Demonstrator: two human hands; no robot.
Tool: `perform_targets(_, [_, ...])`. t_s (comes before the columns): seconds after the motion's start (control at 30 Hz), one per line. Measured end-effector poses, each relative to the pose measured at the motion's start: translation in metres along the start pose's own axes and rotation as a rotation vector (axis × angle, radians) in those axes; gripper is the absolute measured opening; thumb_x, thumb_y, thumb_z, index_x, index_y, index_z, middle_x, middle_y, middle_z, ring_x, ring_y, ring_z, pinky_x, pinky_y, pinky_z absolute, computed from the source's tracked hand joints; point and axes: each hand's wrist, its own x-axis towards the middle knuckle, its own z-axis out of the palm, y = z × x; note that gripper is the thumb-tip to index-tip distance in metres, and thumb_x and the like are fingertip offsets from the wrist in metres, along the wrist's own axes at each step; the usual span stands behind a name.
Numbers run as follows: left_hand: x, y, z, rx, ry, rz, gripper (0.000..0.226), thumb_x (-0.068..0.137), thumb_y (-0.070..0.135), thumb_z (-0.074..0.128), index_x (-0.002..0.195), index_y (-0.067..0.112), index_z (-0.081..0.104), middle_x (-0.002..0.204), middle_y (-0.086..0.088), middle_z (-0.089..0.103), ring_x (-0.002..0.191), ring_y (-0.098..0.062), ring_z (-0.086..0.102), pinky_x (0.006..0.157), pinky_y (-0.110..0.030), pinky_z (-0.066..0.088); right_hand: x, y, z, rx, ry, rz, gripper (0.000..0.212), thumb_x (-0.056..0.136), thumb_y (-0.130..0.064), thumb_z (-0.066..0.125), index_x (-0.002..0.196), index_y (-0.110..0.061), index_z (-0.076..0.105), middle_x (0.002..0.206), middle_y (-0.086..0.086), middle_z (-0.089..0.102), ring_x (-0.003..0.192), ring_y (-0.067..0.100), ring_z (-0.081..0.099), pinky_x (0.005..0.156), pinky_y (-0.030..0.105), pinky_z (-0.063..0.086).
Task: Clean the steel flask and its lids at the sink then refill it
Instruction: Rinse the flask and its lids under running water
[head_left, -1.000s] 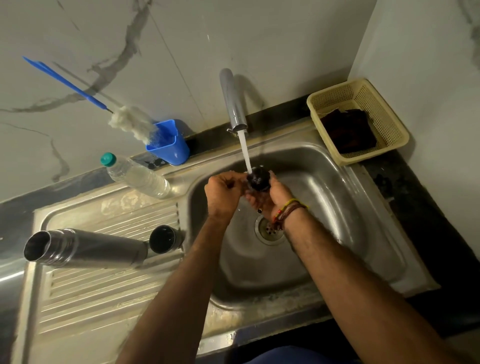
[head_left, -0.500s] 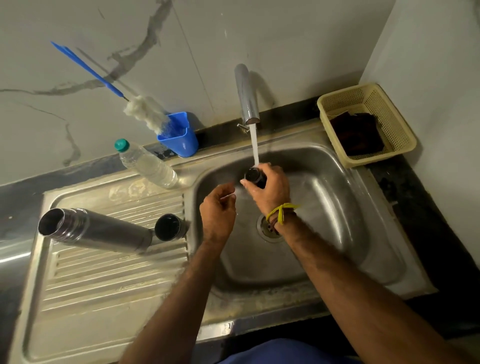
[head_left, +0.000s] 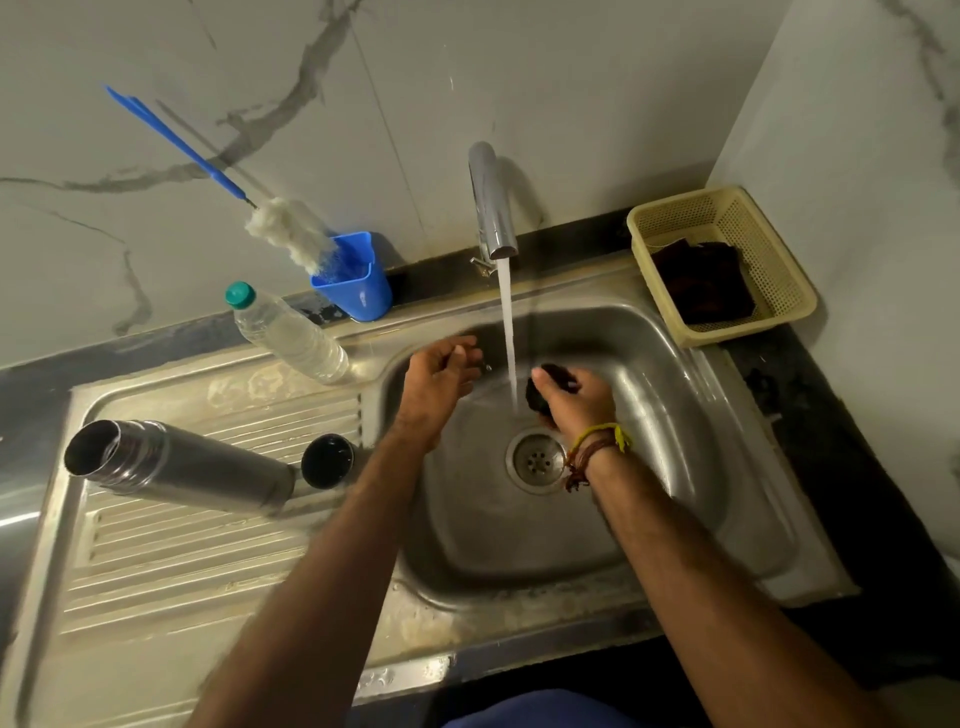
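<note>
Right grip (head_left: 574, 397): I am gripping the black lid (head_left: 545, 389) beside the tap stream
Left grip (head_left: 441, 374): hanging loose, holding nothing
Flask (head_left: 176, 467): lying lengthwise on the drainboard, mouth pointing left

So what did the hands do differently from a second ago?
A second ago both hands held the black lid together under the water stream. Now the left hand has let go and moved off to the left, holding nothing. The right hand keeps gripping the lid, now just right of the stream. The tap still runs, and the steel flask and cup lid stayed on the drainboard.
</note>
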Motion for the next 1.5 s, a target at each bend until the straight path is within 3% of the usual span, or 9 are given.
perform_targets(0.13, [-0.001,-0.009,0.002,-0.018,0.026,0.013,0.027,0.107,0.016,0.046,0.125,0.012,0.065,0.118,-0.005,0.071,0.107,-0.019,0.070,0.098,-0.044,0.056,-0.005,-0.021,0.019,-0.197,-0.020,-0.457,0.039,0.085,-0.033,0.078,0.117,-0.014,0.068,0.105,-0.001,0.071,0.095,0.011,0.065,0.080,0.022,0.054])
perform_targets(0.3, [0.015,0.012,-0.005,0.024,-0.011,0.053,0.037,0.108,0.018,0.044,0.144,0.022,0.054,0.147,-0.001,0.055,0.135,-0.017,0.051,0.115,-0.044,0.043,0.006,-0.020,0.035,-0.316,-0.024,-0.260,0.037,0.090,-0.041,0.070,0.109,-0.010,0.071,0.105,0.011,0.073,0.100,0.029,0.068,0.089,0.040,0.056])
perform_targets(0.43, [0.042,0.051,-0.005,0.002,-0.116,0.020,0.061,0.103,0.000,0.043,0.159,0.019,0.029,0.164,-0.001,0.033,0.150,-0.018,0.032,0.122,-0.040,0.030,-0.001,-0.004,0.022,-0.254,0.076,-0.187,0.042,0.086,-0.045,0.074,0.107,-0.009,0.072,0.105,0.012,0.073,0.098,0.029,0.069,0.087,0.037,0.056])
perform_targets(0.7, [0.063,0.056,0.019,0.025,-0.159,0.013,0.053,0.094,-0.012,0.043,0.143,0.005,0.053,0.143,-0.019,0.056,0.136,-0.038,0.048,0.118,-0.057,0.034,-0.010,0.009,-0.017,-0.294,0.046,-0.191,0.034,0.079,-0.020,0.082,0.109,-0.009,0.069,0.095,0.001,0.065,0.091,0.021,0.064,0.076,0.026,0.048])
perform_targets(0.83, [0.062,0.070,0.022,0.128,-0.257,0.071,0.051,0.095,-0.015,0.041,0.141,0.002,0.053,0.139,-0.016,0.057,0.124,-0.027,0.057,0.110,-0.045,0.045,-0.016,0.009,-0.017,-0.326,0.015,-0.267,0.038,0.077,-0.023,0.082,0.111,-0.013,0.068,0.098,0.001,0.068,0.095,0.022,0.067,0.078,0.030,0.055])
perform_targets(0.9, [0.063,0.064,0.016,0.100,-0.274,0.084,0.068,0.092,-0.019,0.041,0.155,0.008,0.035,0.157,-0.010,0.045,0.143,-0.022,0.044,0.111,-0.033,0.047,-0.025,0.002,-0.013,-0.319,0.061,-0.453,0.044,0.079,-0.037,0.078,0.114,-0.012,0.066,0.104,0.003,0.067,0.095,0.019,0.065,0.080,0.033,0.059])
perform_targets(1.07, [0.010,0.033,0.003,0.178,-0.064,0.225,0.077,0.096,-0.013,0.045,0.160,0.023,0.024,0.164,-0.004,0.033,0.150,-0.015,0.032,0.118,-0.038,0.039,-0.035,-0.008,-0.009,-0.367,0.100,-0.721,0.049,0.080,-0.031,0.081,0.119,-0.009,0.062,0.116,0.011,0.056,0.098,0.013,0.055,0.079,0.007,0.046])
perform_targets(1.3, [-0.090,-0.029,-0.048,0.184,0.243,0.335,0.047,0.098,0.001,0.059,0.140,0.024,0.057,0.135,0.008,0.063,0.124,-0.005,0.061,0.104,-0.023,0.049,-0.054,0.003,-0.003,-0.529,0.034,-0.684,0.051,0.071,-0.029,0.086,0.111,-0.012,0.061,0.112,0.010,0.057,0.096,0.014,0.054,0.079,0.025,0.048])
perform_targets(1.5, [-0.133,-0.060,-0.089,0.212,0.480,0.367,0.036,0.094,-0.001,0.064,0.127,0.013,0.067,0.116,0.005,0.070,0.103,-0.006,0.067,0.096,-0.031,0.056,-0.072,0.004,-0.003,-0.643,-0.015,-0.677,0.057,0.069,-0.033,0.089,0.116,-0.011,0.065,0.116,0.014,0.056,0.104,0.033,0.058,0.090,0.038,0.048])
